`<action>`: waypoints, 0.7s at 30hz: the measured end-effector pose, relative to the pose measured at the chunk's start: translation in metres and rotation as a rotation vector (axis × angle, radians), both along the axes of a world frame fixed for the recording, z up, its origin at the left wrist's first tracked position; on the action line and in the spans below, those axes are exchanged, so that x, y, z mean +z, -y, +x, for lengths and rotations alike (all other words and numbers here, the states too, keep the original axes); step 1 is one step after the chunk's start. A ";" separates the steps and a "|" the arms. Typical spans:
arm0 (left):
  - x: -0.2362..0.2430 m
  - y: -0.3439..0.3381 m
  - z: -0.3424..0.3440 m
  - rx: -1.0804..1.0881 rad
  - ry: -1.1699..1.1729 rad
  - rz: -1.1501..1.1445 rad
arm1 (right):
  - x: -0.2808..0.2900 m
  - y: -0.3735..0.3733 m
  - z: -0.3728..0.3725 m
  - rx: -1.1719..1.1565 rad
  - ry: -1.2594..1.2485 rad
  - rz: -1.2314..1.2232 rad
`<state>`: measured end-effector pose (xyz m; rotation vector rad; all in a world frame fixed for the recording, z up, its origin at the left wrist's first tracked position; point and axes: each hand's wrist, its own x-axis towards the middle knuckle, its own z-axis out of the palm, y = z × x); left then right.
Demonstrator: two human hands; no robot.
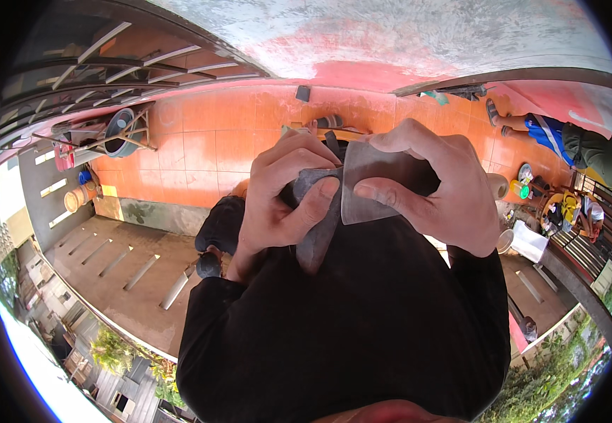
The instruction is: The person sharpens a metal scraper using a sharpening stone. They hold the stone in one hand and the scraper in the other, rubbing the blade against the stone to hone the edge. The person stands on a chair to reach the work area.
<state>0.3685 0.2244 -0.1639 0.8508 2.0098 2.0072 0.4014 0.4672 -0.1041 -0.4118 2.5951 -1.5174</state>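
In front of my chest, my left hand (270,201) is closed around a dark grey piece (317,236) that tapers to a brownish lower end. Its thumb presses on the near side; whether the piece is stone, cloth or a folded sheet, I cannot tell. My right hand (454,183) grips a greyish, cloudy, cup-like cylinder (373,162) with a dark hollow, thumb and fingers around its wall. The cylinder's left rim meets the dark piece, or comes very close to it. The palms hide parts of both things.
Below stretches an orange tiled floor (196,151). A black tub (119,134) rests by a wooden frame at the left. To the right, a person in blue shorts (544,134) is near the wall, and a white container (529,242) stands lower down. Dark clothing (220,225) shows beside my left arm.
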 end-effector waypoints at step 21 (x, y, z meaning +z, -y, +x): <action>0.000 0.001 0.005 0.043 0.052 -0.011 | -0.002 0.005 0.002 0.016 -0.059 0.083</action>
